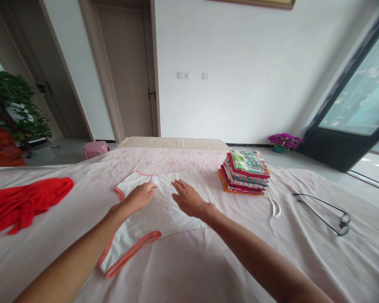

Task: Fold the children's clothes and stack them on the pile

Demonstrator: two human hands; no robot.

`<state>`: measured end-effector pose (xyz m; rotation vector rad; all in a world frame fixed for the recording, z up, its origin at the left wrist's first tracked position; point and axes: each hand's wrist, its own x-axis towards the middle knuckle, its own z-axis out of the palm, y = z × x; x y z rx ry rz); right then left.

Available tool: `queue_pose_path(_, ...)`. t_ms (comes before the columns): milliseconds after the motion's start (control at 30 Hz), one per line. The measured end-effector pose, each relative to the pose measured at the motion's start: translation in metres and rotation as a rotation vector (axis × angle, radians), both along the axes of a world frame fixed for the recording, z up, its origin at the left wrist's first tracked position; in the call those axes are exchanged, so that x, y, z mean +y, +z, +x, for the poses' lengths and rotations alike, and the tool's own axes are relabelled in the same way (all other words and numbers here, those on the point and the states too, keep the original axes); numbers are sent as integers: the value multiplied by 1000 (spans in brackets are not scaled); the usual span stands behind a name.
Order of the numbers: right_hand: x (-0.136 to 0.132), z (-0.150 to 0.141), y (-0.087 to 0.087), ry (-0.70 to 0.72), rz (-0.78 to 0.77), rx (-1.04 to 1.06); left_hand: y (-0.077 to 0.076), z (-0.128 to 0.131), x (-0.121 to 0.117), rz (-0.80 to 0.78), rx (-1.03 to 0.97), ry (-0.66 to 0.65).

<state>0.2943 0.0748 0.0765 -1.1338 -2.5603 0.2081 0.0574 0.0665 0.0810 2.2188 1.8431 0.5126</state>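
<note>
1 white sleeveless top (173,216), coral-trimmed, lies spread on pale pink sheet (180,269). Left hand (142,195) at its middle: fingers close together, bent; cannot tell if pinching fabric. Right hand (188,198) beside: fingers extended, slightly parted. Eyeglasses (344,223) right; red garment (31,202) left. Beyond: 1 folded-fabric stack (248,172); farther, pink stool (95,149).

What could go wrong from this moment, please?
The eyeglasses lie open on the sheet, so careless pressure might bend them. White strings trail beside the folded stack; if attached and caught, they might pull it askew.
</note>
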Motion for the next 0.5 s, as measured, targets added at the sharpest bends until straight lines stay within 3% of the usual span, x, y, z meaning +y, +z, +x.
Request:
queue_pose_path(100,13,-33,-37,-54,-69,-75,-35,25,29,34,40,83)
queue_pose_path(200,29,-24,-59,-128,-89,-146,-64,16,37,59,94,173)
queue_pose_path(333,56,24,-63,-302,-115,-237,-81,-26,37,58,290,317)
queue_pose_path(433,71,53,-57,-400,-156,-290,-82,-49,41,9,369,424)
queue_pose_path(500,77,57,-51,-458,-189,-310,-79,-54,47,-65,360,463)
